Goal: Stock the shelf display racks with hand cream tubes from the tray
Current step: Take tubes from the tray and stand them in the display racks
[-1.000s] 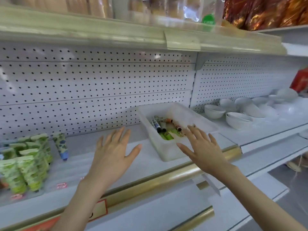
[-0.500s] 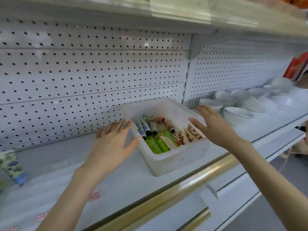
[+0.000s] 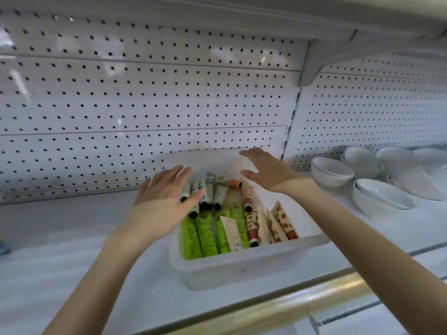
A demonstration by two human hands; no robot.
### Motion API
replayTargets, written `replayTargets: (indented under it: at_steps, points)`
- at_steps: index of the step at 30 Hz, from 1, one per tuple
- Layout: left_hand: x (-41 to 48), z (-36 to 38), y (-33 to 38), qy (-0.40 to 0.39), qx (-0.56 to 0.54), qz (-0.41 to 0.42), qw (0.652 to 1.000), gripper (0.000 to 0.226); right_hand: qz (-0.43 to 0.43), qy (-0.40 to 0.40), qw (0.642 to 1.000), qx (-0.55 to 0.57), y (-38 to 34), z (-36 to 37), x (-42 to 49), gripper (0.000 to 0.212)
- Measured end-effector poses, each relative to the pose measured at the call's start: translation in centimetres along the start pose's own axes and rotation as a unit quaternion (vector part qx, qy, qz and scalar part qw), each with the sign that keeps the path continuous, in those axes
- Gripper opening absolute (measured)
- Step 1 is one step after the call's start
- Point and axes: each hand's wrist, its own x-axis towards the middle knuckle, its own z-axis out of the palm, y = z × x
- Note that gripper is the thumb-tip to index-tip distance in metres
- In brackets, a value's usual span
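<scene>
Your left hand (image 3: 167,197) and right hand (image 3: 271,172) have closed in over the tray (image 3: 242,264), fingers straight and seemingly empty. The hand cream tubes (image 3: 210,234) lie inside it, so picking can begin.

Bright, flat, diffuse light; whites run washed out. Soft glare patches on the pegboard back panel (image 3: 145,93), strongest at far left. Specular streak along the gold rail (image 3: 314,296). Dim shadow band under the upper shelf (image 3: 242,15); faint soft shadows elsewhere. Motion blur on the left hand (image 3: 167,197) and right hand (image 3: 268,169), worst at the fingertips. The tray (image 3: 242,267) far wall smears into white. Bowls (image 3: 331,170) low contrast. Wide-angle bowing of shelf lines toward the edges; near forearms soft.
</scene>
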Motion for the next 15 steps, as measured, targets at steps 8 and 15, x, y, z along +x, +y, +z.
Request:
replayTargets:
  at_steps: [8,15]
  points:
    - [-0.3,1.1,0.4,0.011,-0.030,-0.045,0.998,0.065,-0.007,-0.171,0.984,-0.044,-0.9,4.2,8.1,0.048]
    - [-0.6,0.3,-0.1,0.008,-0.115,-0.061,0.992,0.056,0.028,-0.151,0.986,-0.058,0.7,7.5,8.9,0.042]
